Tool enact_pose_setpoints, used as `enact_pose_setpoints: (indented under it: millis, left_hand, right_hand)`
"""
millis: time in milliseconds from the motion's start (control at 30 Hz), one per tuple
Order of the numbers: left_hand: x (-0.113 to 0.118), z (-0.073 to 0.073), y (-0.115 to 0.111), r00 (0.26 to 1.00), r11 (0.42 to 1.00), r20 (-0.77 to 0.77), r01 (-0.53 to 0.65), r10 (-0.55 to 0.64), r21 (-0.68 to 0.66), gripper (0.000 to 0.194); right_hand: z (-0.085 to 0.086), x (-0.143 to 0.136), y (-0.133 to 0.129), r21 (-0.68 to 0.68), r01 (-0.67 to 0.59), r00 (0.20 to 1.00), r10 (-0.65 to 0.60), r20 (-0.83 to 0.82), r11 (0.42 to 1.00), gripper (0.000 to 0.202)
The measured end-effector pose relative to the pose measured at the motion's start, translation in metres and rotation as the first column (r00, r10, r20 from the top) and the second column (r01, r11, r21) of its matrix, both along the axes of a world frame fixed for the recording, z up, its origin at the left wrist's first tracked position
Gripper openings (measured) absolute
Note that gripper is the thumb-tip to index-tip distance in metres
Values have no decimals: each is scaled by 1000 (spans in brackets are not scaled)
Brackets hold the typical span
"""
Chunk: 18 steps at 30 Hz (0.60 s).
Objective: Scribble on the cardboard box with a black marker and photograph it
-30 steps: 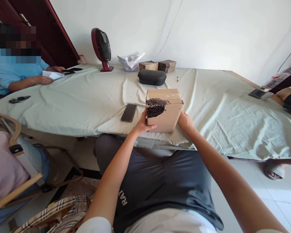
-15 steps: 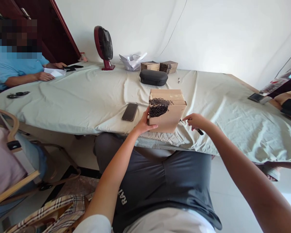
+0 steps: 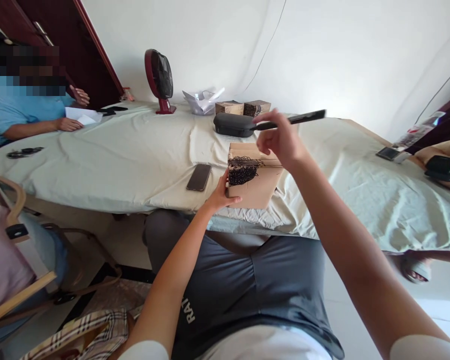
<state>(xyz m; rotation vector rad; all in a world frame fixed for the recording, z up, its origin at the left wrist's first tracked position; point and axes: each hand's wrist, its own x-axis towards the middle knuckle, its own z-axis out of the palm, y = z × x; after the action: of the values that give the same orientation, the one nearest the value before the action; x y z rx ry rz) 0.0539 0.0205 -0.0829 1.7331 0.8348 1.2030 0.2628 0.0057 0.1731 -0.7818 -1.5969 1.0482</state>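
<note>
Leaning over the pale tablecloth (image 3: 97,170) at the far left, a person in a blue shirt (image 3: 22,110) has one hand on white paper (image 3: 83,116), with a small black item (image 3: 25,152) lying nearer the camera. Next comes a red-and-black fan (image 3: 159,75), standing upright near the wall. A dark phone (image 3: 199,177) lies flat just beside the left hand (image 3: 222,194), which is partly closed around the lower left edge of the cardboard box (image 3: 253,180), thumb on its near face, other fingers mostly hidden along its side. That box rests on the cloth near the table's front edge, black scribbles covering its upper left part. Beyond it sit a black case (image 3: 233,125) and two small boxes (image 3: 228,107). Above the cardboard box's right side, the right hand (image 3: 281,140) is raised and blurred, fingers curled, closed on a slim black pen (image 3: 307,117) that slants up to the right. At the far right, a clear bottle (image 3: 422,131) leans near a small dark device (image 3: 388,153).
</note>
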Motion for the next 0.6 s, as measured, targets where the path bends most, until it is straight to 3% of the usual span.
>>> enact_pose_setpoints:
  millis: [100, 333, 600]
  left_hand:
    - [1, -1, 0, 1000, 1000, 10, -19, 18, 6, 133]
    - [3, -1, 3, 1000, 999, 26, -17, 16, 27, 136]
    - [2, 3, 1, 1000, 999, 18, -26, 26, 23, 139]
  right_hand:
    - [-10, -19, 4, 62, 7, 993, -14, 118, 998, 22]
    - [-22, -11, 3, 110, 18, 948, -52, 314, 994, 18]
    - [-28, -15, 11, 95, 15, 967, -38, 253, 995, 24]
